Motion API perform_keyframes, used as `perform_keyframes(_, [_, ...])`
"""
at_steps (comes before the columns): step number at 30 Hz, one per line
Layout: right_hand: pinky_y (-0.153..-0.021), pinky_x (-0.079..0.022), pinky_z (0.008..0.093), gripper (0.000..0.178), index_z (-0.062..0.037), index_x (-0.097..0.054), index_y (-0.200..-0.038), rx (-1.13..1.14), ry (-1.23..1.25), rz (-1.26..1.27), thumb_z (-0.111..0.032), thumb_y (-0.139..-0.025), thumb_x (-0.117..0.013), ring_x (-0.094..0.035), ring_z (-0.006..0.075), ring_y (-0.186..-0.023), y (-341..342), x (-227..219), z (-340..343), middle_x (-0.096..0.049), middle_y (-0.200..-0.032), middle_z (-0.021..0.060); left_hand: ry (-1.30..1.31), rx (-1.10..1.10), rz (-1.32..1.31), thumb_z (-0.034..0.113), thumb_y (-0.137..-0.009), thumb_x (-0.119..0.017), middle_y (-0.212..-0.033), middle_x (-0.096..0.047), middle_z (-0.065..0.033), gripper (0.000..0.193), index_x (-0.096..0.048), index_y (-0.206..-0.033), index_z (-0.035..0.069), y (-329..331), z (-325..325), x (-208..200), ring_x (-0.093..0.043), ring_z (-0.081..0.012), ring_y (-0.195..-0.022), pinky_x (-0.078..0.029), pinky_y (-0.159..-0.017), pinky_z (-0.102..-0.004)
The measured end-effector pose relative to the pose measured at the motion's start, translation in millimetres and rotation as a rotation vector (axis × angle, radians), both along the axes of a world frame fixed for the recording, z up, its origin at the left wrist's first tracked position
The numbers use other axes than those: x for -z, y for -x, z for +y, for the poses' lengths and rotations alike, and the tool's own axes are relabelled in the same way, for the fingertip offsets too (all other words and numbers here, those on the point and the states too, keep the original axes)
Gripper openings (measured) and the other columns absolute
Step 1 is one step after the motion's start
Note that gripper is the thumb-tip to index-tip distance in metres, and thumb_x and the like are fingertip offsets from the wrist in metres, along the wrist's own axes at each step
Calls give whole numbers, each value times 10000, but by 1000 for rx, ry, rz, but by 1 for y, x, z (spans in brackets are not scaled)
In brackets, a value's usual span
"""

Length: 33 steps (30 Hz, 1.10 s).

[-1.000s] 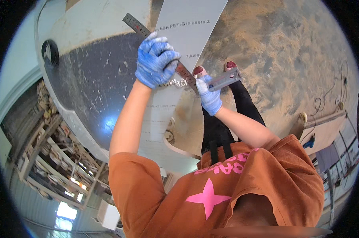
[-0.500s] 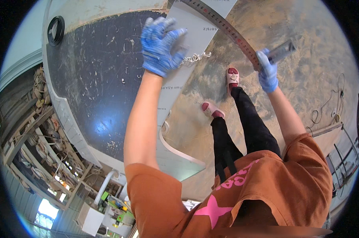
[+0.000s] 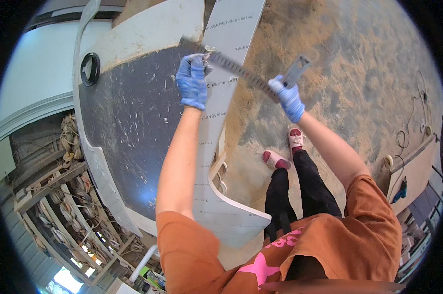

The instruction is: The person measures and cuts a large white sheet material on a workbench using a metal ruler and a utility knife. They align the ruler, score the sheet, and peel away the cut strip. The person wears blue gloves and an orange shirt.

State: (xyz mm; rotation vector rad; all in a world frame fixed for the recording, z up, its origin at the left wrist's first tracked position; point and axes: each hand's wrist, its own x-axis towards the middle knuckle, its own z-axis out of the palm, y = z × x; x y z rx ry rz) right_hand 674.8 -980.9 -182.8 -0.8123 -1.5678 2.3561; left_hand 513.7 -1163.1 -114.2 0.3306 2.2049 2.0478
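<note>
- Left hand [image 3: 192, 81], blue-gloved, closed around the far end of a long metal ruler [image 3: 236, 70], just over a grey-white panel [image 3: 216, 142].
- Right hand [image 3: 288, 98], also blue-gloved, clenched on the ruler's near end together with a short metal square [image 3: 296, 70] jutting up past the fingers.
- Ruler held in the air, slanting across the panel's upper part, apparently not lying flat on it.
- Judged early: no drawn line or cut visible under the ruler; setting it down and marking seemingly left to do.
- Panel long and curved, leaning on a dark worktop [image 3: 128, 122]; small dark print repeated along its length.
- Black ring [image 3: 90, 69] near the worktop's far corner.
- Sawdust floor [image 3: 358, 93] beyond; cable [image 3: 417, 117] at right.
</note>
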Motion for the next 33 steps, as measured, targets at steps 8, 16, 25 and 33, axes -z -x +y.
perform_keyframes(8, [-589, -441, 250, 168, -86, -623, -778, 154, -29, 30, -193, -840, -736, -523, 75, -642, 6, -13, 1, -576, -710, -42, 852, 419, 1007, 231, -760, -720, -1214, -582, -120, 398, -643, -1142, 148, 44, 0, 1, -513, -342, -1173, -365, -1061, -476])
perform_keyframes(16, [-588, -425, 255, 178, -94, -615, -781, 110, -28, -43, -223, -860, -708, -499, 65, -661, 1, -5, -43, -542, -724, -48, 755, 364, 1174, 295, -759, -734, -1129, -599, -57, 349, -664, -1082, 184, 57, 2, 23, -503, -283, -1170, -312, -1102, -491])
perform_keyframes(25, [-573, -409, 247, 186, -102, -592, -767, 165, 60, -76, -213, -861, -708, -476, 64, -650, 14, 1, -56, -525, -719, -49, 577, 458, 1018, 256, -771, -710, -985, -617, -36, 167, -677, -907, 166, 68, 5, 39, -555, -270, -1026, -307, -1077, -508])
perform_keyframes(33, [-584, -409, 248, 182, -95, -579, -771, 251, 120, -26, -193, -855, -707, -483, 61, -674, 29, 6, -94, -529, -736, -53, 596, 482, 994, 244, -772, -697, -978, -612, -13, 115, -685, -873, 189, 59, -6, 32, -536, -269, -1098, -232, -1120, -502])
